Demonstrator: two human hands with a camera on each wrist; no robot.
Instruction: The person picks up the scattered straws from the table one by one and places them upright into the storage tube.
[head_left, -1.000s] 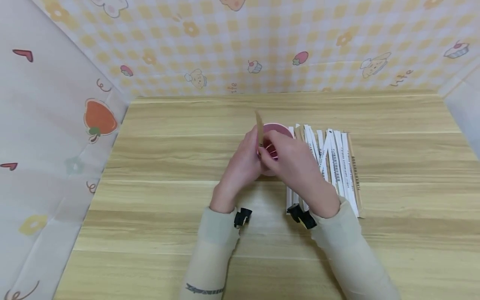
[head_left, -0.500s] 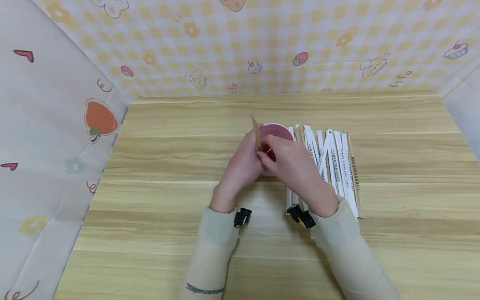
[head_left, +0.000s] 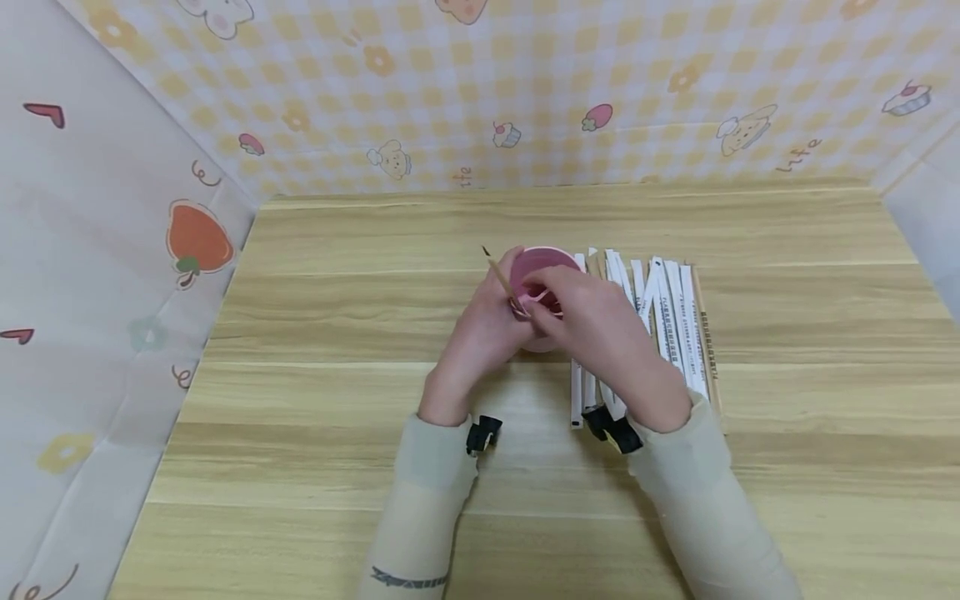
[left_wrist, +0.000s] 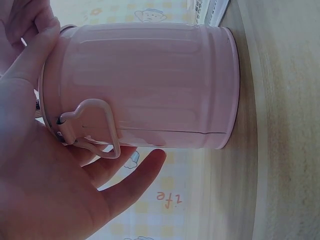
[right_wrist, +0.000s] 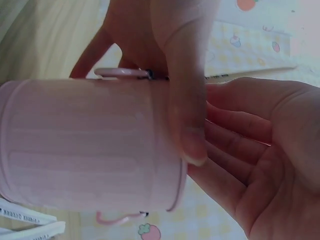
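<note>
A pink metal pail, ribbed and with small wire handles, stands upright in the middle of the table. My left hand grips its rim from the left, the thumb over the edge and the other fingers spread along the side. A thin brown paper-wrapped straw sticks out over the rim by the left hand, tilted to the left. My right hand comes in from the right, thumb and forefinger at the pail's mouth. I cannot tell whether those fingertips pinch anything.
Several white and brown printed paper-wrapped straws lie side by side just right of the pail, partly beneath the right forearm. A checked cloth backdrop rises behind the wooden table, with a white one at the left.
The brown straw has tipped from nearly upright to a leftward lean. My right forearm has shifted slightly right. The left hand and the pail stay in about the same place.
</note>
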